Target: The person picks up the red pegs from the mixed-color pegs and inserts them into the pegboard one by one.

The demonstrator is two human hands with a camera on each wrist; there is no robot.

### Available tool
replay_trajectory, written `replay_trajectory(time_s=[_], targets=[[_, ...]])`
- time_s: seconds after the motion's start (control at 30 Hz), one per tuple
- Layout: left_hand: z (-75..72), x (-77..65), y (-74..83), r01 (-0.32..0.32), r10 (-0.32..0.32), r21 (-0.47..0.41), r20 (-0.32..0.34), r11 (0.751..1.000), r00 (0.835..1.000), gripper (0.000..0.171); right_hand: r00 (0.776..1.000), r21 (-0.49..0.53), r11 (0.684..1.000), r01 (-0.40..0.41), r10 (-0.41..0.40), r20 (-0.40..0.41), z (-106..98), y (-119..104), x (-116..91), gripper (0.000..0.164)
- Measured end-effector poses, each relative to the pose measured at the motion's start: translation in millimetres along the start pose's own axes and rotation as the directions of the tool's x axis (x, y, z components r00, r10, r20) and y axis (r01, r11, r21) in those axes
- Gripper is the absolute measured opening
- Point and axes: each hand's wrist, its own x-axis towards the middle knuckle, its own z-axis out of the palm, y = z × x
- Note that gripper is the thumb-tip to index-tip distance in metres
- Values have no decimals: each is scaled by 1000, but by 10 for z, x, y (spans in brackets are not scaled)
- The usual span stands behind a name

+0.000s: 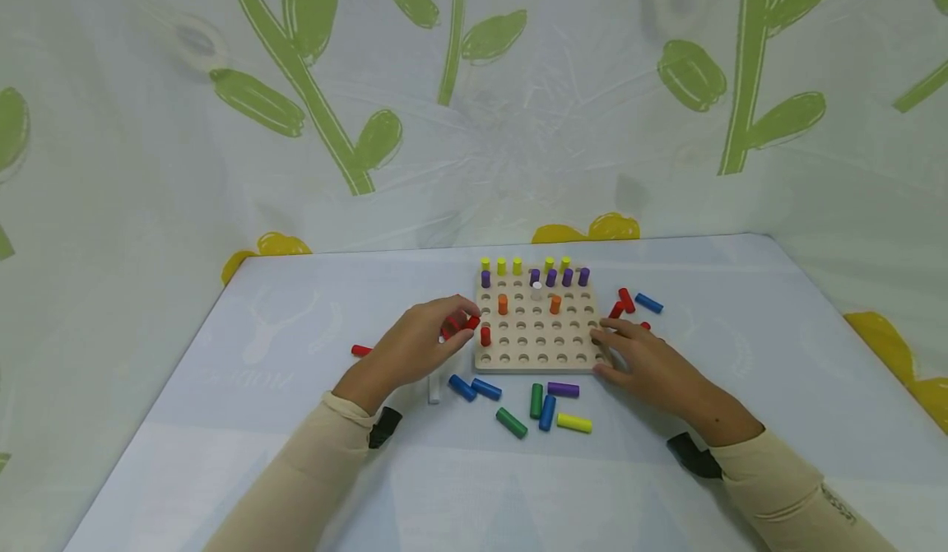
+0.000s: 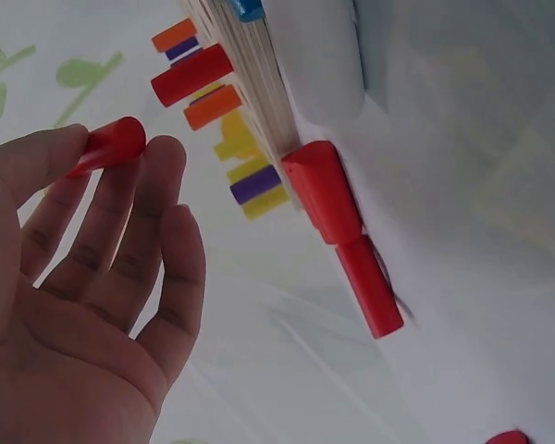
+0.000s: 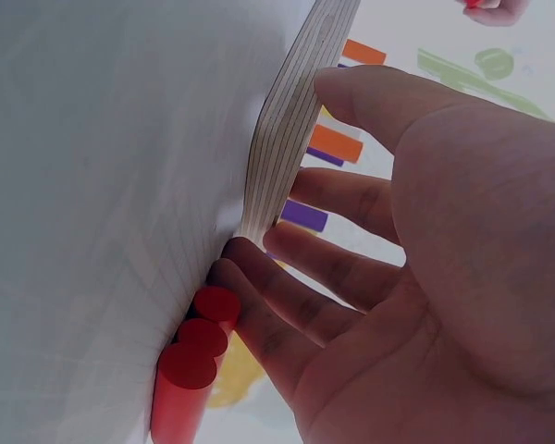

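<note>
My left hand (image 1: 415,342) pinches a red peg (image 2: 116,143) between thumb and fingertips, just off the left side of a wooden pegboard (image 1: 541,367). A red peg (image 1: 485,336) stands upright in the board's left column, near the held one. Yellow pegs (image 1: 501,266) line the back row, with purple pegs (image 1: 551,278) in front of them. A white peg (image 1: 536,291) and two orange pegs (image 1: 503,304) stand farther forward. My right hand (image 1: 652,367) touches the board's front right corner, its fingers extended along the edge.
Loose blue (image 1: 486,388), green (image 1: 511,423), purple (image 1: 563,389) and yellow pegs (image 1: 574,423) lie before the board. Red pegs (image 3: 187,365) and a blue peg (image 1: 649,303) lie right of it. Another red peg (image 1: 361,350) and a white peg (image 1: 434,389) lie near my left hand.
</note>
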Motion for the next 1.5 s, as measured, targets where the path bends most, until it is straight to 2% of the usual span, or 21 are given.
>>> replay_trajectory(time_s=[0.37,0.77,1.1,1.5], targets=[[65,28,57,54,-54,-24,24,998,998,36,1000,-3,1000,-6,6,-4,5,-25,-4,59],[93,2,57,25,-24,-9,47,1000,999,31,1000,-3,1000,-5,5,-15,-18,-52,-43,58],[136,-22,26,50,-51,15,73,999,996,31,1000,-3,1000,-5,5,-10,-10,-55,-44,59],[167,32,0,41,-41,1,104,999,994,30,1000,-23,1000,8,-8,-8,-16,-18,-11,58]])
